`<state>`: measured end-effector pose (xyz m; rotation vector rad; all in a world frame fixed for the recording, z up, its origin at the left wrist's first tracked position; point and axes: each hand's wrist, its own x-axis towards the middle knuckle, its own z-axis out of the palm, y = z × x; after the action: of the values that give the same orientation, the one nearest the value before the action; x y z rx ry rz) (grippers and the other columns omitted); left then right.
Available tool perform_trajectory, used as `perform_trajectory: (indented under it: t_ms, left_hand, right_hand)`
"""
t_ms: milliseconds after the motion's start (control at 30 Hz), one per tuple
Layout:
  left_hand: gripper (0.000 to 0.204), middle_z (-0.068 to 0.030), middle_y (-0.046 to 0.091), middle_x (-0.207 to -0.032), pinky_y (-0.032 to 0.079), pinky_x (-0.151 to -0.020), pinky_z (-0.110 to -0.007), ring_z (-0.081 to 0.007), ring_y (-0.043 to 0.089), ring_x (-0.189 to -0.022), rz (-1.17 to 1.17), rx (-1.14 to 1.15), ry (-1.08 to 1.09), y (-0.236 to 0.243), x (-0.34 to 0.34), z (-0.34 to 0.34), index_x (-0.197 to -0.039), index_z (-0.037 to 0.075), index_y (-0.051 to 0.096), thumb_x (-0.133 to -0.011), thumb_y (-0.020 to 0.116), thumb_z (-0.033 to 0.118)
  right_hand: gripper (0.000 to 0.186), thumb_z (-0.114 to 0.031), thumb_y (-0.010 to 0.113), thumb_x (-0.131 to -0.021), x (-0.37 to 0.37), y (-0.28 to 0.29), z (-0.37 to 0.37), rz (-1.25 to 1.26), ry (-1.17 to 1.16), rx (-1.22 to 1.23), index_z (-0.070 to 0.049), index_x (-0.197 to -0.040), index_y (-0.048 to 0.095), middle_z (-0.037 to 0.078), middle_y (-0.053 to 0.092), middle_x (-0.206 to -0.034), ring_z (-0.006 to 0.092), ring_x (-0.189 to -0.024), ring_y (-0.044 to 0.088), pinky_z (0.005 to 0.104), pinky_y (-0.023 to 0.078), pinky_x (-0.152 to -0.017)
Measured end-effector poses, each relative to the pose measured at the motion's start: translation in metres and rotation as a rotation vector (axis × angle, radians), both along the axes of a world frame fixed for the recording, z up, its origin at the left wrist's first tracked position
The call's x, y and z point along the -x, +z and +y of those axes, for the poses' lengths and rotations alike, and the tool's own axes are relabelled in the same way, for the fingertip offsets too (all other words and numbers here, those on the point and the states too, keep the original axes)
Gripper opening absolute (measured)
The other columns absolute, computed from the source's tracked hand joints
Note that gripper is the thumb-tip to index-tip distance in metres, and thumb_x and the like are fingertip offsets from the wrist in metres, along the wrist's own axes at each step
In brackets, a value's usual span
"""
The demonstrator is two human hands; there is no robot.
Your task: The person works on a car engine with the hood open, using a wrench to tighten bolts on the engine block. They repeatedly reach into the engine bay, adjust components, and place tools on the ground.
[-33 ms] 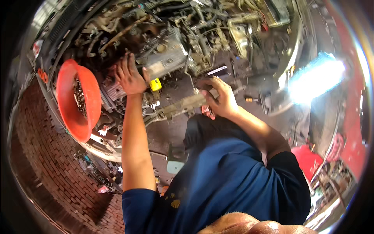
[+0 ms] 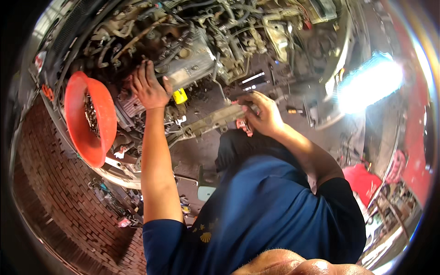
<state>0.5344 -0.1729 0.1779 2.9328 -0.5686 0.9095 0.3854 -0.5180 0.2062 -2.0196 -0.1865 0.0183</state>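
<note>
My left hand (image 2: 150, 87) lies with fingers spread on the dark, greasy left side of the engine, next to the grey metal engine cover (image 2: 195, 64). It holds nothing. My right hand (image 2: 264, 113) is over the front crossbar (image 2: 206, 123), fingers bent and thumb apart. Its fingertips are near the bar's upper edge, beside a small red spot too small to name. I see nothing held in it. A yellow piece (image 2: 180, 96) sits just right of my left hand. Beneath the bar, near my right hand, is a small red and white object (image 2: 244, 127).
A red-orange basin (image 2: 105, 123) holding bolts (image 2: 90, 114) rests on the car's left edge. Hoses and metal parts fill the far engine bay. A bright lamp (image 2: 371, 85) glares at right. A red cloth-like thing (image 2: 362, 183) lies lower right; brick paving (image 2: 59, 169) lies left.
The view has shifted slightly, so the engine bay sits a little further left and up. My right hand's fingers have moved slightly near the crossbar; my left hand stays on the engine.
</note>
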Motion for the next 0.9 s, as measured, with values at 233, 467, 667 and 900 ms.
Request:
perform_trajectory:
  t_ms: [233,467,667,900]
  left_hand:
    - [0.061,-0.0159,0.058,-0.142,0.032,-0.115,-0.058,-0.0383,0.053,-0.131,-0.038,-0.014,-0.052,-0.003,-0.004,-0.02,-0.142,0.005,0.053,-0.093,0.057,0.041]
    - [0.066,-0.0236,0.052,-0.148,0.029,-0.119,-0.064,-0.0432,0.047,-0.139,-0.071,0.262,-0.1,0.0,0.066,-0.009,-0.148,-0.001,0.05,-0.091,0.065,0.028]
    - [0.058,-0.0311,0.05,-0.145,0.037,-0.116,-0.05,-0.0479,0.049,-0.134,0.329,0.776,-0.191,-0.012,0.179,-0.028,-0.147,-0.006,0.048,-0.092,0.063,0.006]
    - [0.038,-0.0201,0.072,-0.119,0.058,-0.089,-0.044,-0.0373,0.071,-0.109,1.209,0.926,0.175,0.006,0.336,0.045,-0.13,0.005,0.066,-0.096,0.067,0.023]
  right_hand:
    - [0.022,-0.011,0.066,-0.101,0.133,-0.043,-0.102,0.456,-0.223,0.107,0.0,-0.119,0.069,0.016,0.074,-0.113,0.0252,-0.096,0.073,0.0355,0.058,-0.085]
    - [0.026,-0.022,0.066,-0.098,0.249,-0.124,-0.157,0.326,-0.156,0.464,-0.005,-0.117,0.071,0.023,0.072,-0.111,0.0445,-0.103,0.068,0.0489,0.055,-0.09]
    - [0.016,-0.022,0.066,-0.095,0.298,-0.177,-0.189,0.558,-0.317,0.417,-0.008,-0.097,0.073,0.011,0.073,-0.08,0.0257,-0.075,0.072,0.0394,0.056,-0.073]
    - [0.02,-0.017,0.065,-0.097,0.278,-0.209,-0.191,0.704,-0.146,0.299,0.003,-0.1,0.069,0.015,0.073,-0.083,0.0216,-0.072,0.073,0.0343,0.058,-0.069]
